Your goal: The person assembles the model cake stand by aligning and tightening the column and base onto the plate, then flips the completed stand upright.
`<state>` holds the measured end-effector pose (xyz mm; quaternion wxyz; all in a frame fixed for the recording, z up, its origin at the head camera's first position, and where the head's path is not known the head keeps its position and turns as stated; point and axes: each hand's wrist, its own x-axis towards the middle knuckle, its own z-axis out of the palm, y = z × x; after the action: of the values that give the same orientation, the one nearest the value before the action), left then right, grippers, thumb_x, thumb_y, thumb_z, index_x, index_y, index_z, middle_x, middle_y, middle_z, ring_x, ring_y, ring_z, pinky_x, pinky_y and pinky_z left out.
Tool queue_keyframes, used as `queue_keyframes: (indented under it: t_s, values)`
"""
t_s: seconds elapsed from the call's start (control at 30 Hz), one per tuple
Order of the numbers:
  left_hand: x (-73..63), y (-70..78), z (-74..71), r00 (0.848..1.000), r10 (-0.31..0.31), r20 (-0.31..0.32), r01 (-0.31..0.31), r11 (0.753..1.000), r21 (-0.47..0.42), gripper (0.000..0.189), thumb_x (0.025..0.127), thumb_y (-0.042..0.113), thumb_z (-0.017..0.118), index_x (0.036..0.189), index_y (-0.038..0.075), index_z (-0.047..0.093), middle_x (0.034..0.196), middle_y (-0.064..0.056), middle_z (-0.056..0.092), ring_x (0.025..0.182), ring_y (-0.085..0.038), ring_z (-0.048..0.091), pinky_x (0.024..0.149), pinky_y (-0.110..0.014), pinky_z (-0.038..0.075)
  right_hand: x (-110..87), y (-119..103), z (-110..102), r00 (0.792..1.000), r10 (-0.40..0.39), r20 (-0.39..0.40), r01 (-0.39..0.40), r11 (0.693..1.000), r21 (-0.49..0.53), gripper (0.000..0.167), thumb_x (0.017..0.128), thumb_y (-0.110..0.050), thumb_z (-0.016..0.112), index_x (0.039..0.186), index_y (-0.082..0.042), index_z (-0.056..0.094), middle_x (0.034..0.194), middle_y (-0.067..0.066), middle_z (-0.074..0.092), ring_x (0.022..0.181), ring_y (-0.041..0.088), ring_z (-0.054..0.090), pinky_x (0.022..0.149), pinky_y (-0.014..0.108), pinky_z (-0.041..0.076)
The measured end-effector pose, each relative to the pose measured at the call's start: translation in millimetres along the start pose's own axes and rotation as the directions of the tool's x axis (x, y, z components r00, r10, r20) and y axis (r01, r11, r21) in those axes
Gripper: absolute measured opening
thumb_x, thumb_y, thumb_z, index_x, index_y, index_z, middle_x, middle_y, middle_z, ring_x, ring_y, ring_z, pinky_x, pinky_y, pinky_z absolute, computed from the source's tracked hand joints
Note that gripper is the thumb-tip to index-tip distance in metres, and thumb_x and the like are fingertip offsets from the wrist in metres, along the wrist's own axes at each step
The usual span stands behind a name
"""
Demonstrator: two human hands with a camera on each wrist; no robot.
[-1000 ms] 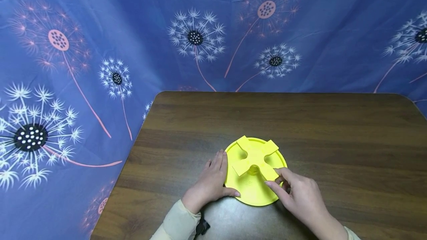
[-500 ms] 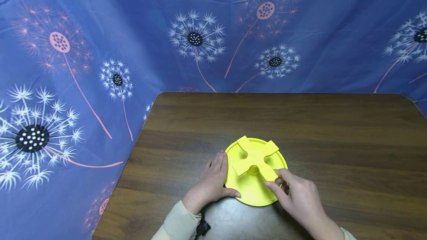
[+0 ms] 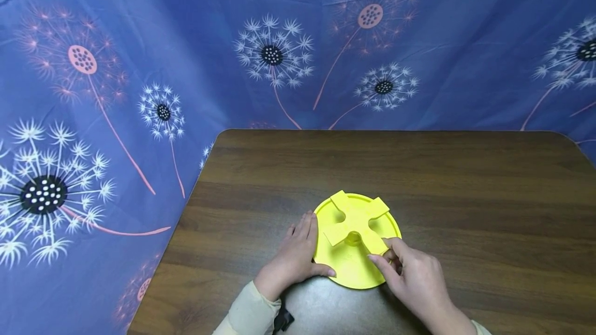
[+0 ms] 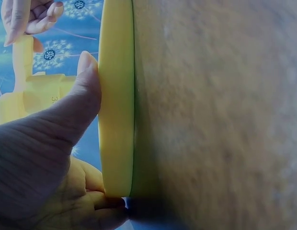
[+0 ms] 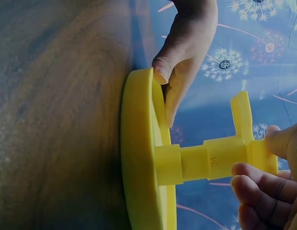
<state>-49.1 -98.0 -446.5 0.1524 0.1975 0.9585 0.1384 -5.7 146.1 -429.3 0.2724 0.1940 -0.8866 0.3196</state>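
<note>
A yellow round base [image 3: 358, 271] with a raised rim lies flat on the table. From its middle rises a yellow post [image 5: 194, 163] bearing small markings. The post is topped by a yellow cross-shaped piece [image 3: 357, 220] with several flat arms. My left hand [image 3: 293, 255] rests against the base's left side, fingers straight along the rim and thumb on its front edge. With thumb and fingers my right hand [image 3: 416, 273] pinches the end of the cross's near-right arm. In the right wrist view, the right thumb and fingers [image 5: 256, 191] surround that arm end.
The brown wooden table [image 3: 489, 211] extends behind and to both sides of the yellow stand. A blue cloth with dandelion prints [image 3: 195, 40] hangs at the back and left. By the left cuff lies a small black object [image 3: 282, 319].
</note>
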Motion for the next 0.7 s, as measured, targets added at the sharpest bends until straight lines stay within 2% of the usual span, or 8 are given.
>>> queue_keyframes:
  t_s: [0.2, 0.33, 0.43, 0.57, 0.7]
  values:
    - [-1.6, -0.4, -0.9, 1.0, 0.001, 0.001, -0.001, 1.0, -0.006, 0.125, 0.071, 0.067, 0.073, 0.154, -0.004, 0.013, 0.16, -0.019, 0.015, 0.147, -0.03, 0.016, 0.114, -0.052, 0.023, -0.8, 1.2, 0.8, 1.0, -0.024, -0.017, 0.024, 1.0, -0.003, 0.055, 0.094, -0.061, 0.045, 0.086, -0.011, 0.065, 0.063, -0.022, 0.051, 0.05, -0.008, 0.038, 0.043, 0.013, 0.03]
    - [-1.5, -0.9, -0.2, 1.0, 0.0, 0.008, 0.0, 1.0, -0.014, 0.125, 0.071, 0.067, 0.073, 0.154, -0.004, 0.012, 0.16, -0.019, 0.015, 0.147, -0.03, 0.015, 0.114, -0.052, 0.023, -0.5, 3.6, -0.7, 0.999, -0.033, 0.01, 0.033, 0.999, -0.016, 0.05, 0.095, -0.06, 0.047, 0.087, -0.014, 0.064, 0.06, -0.022, 0.048, 0.05, -0.008, 0.037, 0.043, 0.014, 0.03]
    - [-1.7, -1.5, -0.2, 1.0, 0.007, 0.012, -0.007, 1.0, -0.02, 0.124, 0.071, 0.067, 0.073, 0.154, -0.004, 0.012, 0.16, -0.02, 0.015, 0.148, -0.03, 0.014, 0.114, -0.052, 0.022, -0.4, 6.7, -3.8, 0.998, -0.035, 0.048, 0.036, 0.999, -0.028, 0.04, 0.092, -0.055, 0.058, 0.09, -0.015, 0.064, 0.06, -0.023, 0.045, 0.051, -0.009, 0.036, 0.043, 0.015, 0.03]
    - [-1.5, -2.5, -0.2, 1.0, 0.022, 0.005, -0.022, 1.0, -0.019, 0.124, 0.072, 0.066, 0.072, 0.153, -0.005, 0.012, 0.16, -0.02, 0.015, 0.148, -0.03, 0.014, 0.114, -0.053, 0.022, -0.4, 13.3, -9.7, 0.994, -0.057, 0.089, 0.058, 0.998, -0.005, 0.032, 0.083, -0.044, 0.075, 0.096, -0.016, 0.066, 0.066, -0.022, 0.046, 0.055, -0.006, 0.039, 0.047, 0.015, 0.033]
    - [-1.2, -4.9, 0.1, 0.999, 0.04, -0.004, -0.04, 0.999, -0.026, 0.124, 0.072, 0.066, 0.073, 0.153, -0.005, 0.012, 0.16, -0.021, 0.015, 0.147, -0.03, 0.014, 0.114, -0.053, 0.023, -0.4, 23.0, -15.5, 0.992, -0.084, 0.097, 0.083, 0.996, 0.012, 0.031, 0.081, -0.037, 0.078, 0.101, -0.015, 0.069, 0.074, -0.016, 0.058, 0.06, 0.0, 0.05, 0.053, 0.017, 0.04]
